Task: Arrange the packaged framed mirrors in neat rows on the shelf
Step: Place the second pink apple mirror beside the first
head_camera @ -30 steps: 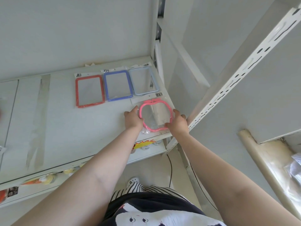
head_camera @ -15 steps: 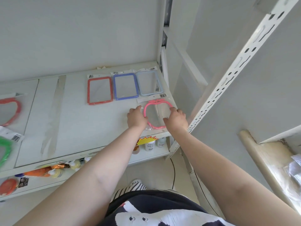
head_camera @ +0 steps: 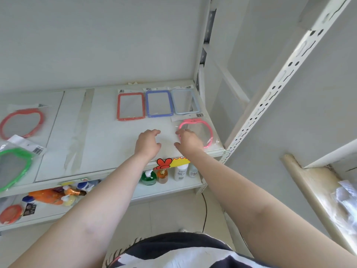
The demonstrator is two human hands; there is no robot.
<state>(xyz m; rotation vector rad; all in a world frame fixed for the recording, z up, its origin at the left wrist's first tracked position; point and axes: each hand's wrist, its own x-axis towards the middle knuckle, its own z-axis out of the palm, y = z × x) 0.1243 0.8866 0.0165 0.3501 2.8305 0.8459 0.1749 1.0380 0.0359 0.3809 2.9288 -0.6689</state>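
Observation:
On the white shelf [head_camera: 100,147], three packaged rectangular mirrors lie in a row at the back right: red [head_camera: 131,106], blue [head_camera: 159,103] and pale blue [head_camera: 185,101]. In front of the pale blue one, a pink apple-shaped mirror [head_camera: 201,130] lies flat near the shelf's right end. My right hand [head_camera: 188,141] hovers over its left edge, fingers apart, holding nothing. My left hand [head_camera: 147,143] is open above bare shelf to the left of it. At the far left lie a red apple-shaped mirror [head_camera: 22,123] and a green one [head_camera: 14,167].
A perforated white upright [head_camera: 270,93] stands at the shelf's right front corner. The lower shelf [head_camera: 168,185] holds bottles [head_camera: 148,177] and orange packages [head_camera: 50,196]. A beige ledge [head_camera: 309,190] with plastic wrap sits at the right.
Both hands have let go of the pink mirror and shifted left; it now lies flat on the shelf. The view has panned left, revealing the red and green mirrors.

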